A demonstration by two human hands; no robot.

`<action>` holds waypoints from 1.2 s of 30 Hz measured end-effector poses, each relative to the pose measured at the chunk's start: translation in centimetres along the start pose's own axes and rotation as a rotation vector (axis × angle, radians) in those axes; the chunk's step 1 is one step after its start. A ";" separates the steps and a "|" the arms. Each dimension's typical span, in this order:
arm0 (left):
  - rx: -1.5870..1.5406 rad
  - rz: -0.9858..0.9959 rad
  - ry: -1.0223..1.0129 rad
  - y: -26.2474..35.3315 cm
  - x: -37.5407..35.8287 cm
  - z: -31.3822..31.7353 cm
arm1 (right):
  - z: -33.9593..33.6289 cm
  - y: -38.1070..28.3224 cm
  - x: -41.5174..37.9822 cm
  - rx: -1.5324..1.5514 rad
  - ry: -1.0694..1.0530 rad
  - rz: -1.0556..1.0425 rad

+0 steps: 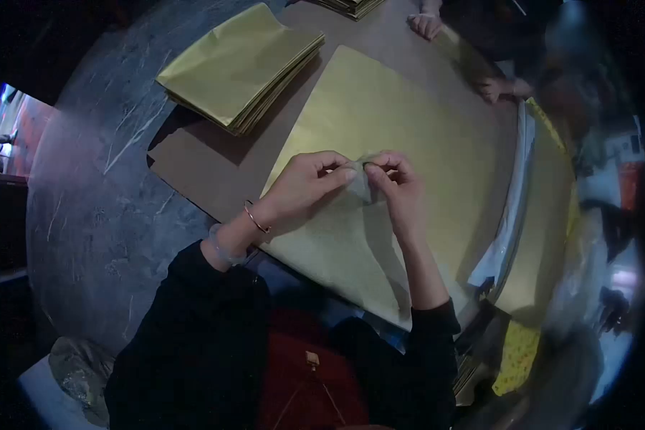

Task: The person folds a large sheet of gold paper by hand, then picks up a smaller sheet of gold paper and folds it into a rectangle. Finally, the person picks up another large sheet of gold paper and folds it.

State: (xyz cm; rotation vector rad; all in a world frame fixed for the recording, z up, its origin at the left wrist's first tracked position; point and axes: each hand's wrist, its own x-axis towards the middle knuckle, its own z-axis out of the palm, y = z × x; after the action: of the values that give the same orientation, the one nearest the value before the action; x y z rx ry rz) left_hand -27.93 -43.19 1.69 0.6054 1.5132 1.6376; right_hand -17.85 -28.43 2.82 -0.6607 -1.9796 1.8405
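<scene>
While both hands meet at the middle of the gold sheet [380, 122], the left hand [304, 183] and right hand [398, 183] pinch one small fold [360, 179] between their fingertips. Lying on brown card [208, 168], the sheet runs lengthwise from the person's lap away toward the far table edge; a folded gold stack [240, 64] sits far-left.

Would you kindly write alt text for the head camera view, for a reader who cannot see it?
Two hands, left hand and right hand, pinch a small folded corner at the middle of a large gold paper sheet lying on brown board. A stack of folded gold sheets sits behind it to the left, and another person's hands rest at the far edge.
</scene>
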 end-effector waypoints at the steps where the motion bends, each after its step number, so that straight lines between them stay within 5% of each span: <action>1: 0.024 0.011 0.016 0.3 -0.1 0.1 | 0.1 -0.3 0.1 -0.024 -0.010 0.050; 12: 0.225 0.118 0.057 -0.7 0.2 0.1 | -0.3 0.2 0.3 -0.068 -0.032 0.053; 14: 0.053 -0.055 0.071 -0.5 -0.1 0.4 | -0.4 0.1 0.5 -0.054 -0.049 0.041; 20: 0.336 0.223 0.122 -0.6 0.0 0.5 | 0.2 -0.6 0.3 -0.071 -0.004 0.049; 30: 0.378 0.191 0.118 -0.7 -0.2 0.6 | 0.2 -0.2 0.3 -0.122 -0.022 -0.045; 36: -0.156 0.043 0.154 -0.7 0.1 1.4 | -0.1 0.0 0.2 -0.135 -0.049 -0.003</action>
State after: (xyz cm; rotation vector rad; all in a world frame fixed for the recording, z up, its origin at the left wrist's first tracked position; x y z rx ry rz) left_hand -26.71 -42.38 1.19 0.4373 1.4719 1.8513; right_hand -17.97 -28.24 2.86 -0.6569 -2.1501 1.7486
